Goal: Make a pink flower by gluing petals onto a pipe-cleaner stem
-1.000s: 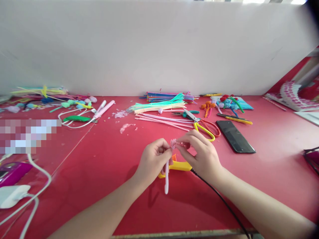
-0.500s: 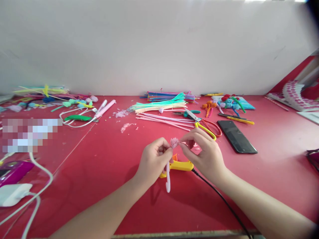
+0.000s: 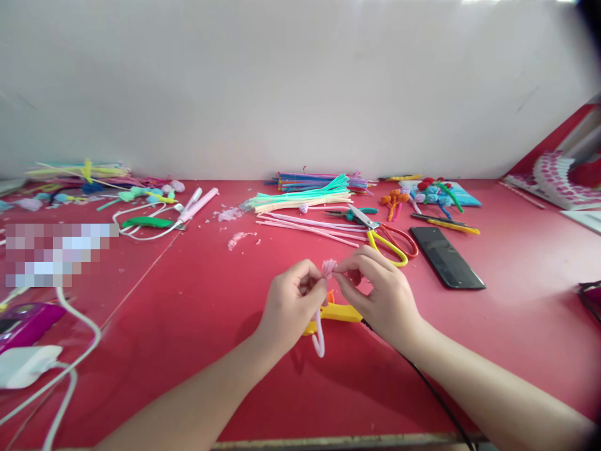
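Near the middle of the red table, my left hand pinches a small pink fuzzy flower at its base. A pale pink stem hangs below those fingers, its lower end bent into a hook. My right hand has thumb and index finger pressed together at the right side of the flower; the bit between them is too small to make out. Under both hands lies a yellow glue gun, partly hidden, with a black cord running toward the front edge.
Scissors, pliers and a black phone lie beyond and right of my hands. Pink stems and bundled pipe cleaners are behind. White cables and a green-handled tool lie left.
My right hand has moved slightly left, closer to the flower. The hanging stem has swung a little, its hooked end now turned more to the side.
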A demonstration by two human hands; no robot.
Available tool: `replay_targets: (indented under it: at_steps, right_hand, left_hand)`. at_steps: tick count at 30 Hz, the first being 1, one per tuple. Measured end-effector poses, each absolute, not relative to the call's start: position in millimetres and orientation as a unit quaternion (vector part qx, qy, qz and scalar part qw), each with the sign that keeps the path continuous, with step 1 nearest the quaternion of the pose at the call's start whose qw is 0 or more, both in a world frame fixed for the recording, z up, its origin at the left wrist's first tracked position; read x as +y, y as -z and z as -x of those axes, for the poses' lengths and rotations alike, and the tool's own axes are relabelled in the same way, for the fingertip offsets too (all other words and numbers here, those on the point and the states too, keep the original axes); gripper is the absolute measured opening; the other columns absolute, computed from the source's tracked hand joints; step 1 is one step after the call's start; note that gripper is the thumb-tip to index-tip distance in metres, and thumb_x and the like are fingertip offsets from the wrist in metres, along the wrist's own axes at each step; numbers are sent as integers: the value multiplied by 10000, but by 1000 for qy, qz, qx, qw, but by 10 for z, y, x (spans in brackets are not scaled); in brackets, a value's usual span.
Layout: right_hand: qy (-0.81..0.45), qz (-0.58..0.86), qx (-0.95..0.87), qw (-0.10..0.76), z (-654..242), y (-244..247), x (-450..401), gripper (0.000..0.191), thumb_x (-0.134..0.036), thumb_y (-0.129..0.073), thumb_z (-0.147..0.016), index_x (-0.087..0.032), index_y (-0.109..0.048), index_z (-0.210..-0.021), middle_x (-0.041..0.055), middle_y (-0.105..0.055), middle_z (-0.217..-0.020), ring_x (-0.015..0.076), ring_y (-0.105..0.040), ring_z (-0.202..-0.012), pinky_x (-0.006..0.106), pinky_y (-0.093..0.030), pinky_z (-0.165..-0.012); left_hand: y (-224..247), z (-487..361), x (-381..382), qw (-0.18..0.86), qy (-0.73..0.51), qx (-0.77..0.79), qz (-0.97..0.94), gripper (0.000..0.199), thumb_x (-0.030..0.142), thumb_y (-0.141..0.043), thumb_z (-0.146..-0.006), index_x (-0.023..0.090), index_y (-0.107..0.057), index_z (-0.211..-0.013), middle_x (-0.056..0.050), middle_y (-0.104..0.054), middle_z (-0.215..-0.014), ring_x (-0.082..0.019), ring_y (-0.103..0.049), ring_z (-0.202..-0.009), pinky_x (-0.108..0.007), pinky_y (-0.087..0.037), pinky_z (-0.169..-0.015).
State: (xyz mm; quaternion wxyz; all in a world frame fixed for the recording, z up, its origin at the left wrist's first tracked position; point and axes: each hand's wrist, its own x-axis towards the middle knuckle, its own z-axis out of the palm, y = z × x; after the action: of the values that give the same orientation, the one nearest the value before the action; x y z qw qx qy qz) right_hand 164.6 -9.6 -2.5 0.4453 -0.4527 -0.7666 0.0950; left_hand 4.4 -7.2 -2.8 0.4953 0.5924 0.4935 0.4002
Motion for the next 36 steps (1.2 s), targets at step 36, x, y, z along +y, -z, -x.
replay_targets:
  at_steps: [36]
  right_hand:
    - [-33, 395, -788, 471, -1676, 17, -104, 107, -94, -538, -838, -190, -557, -880, 11, -537, -765, 122, -511, -673, 276, -443, -612]
  left_hand:
    - [43, -15, -100, 479, -434, 444, -620, 142, 213, -529, -839, 180, -518, -701, 17, -613, -606, -55, -486, -380, -166, -397, -380]
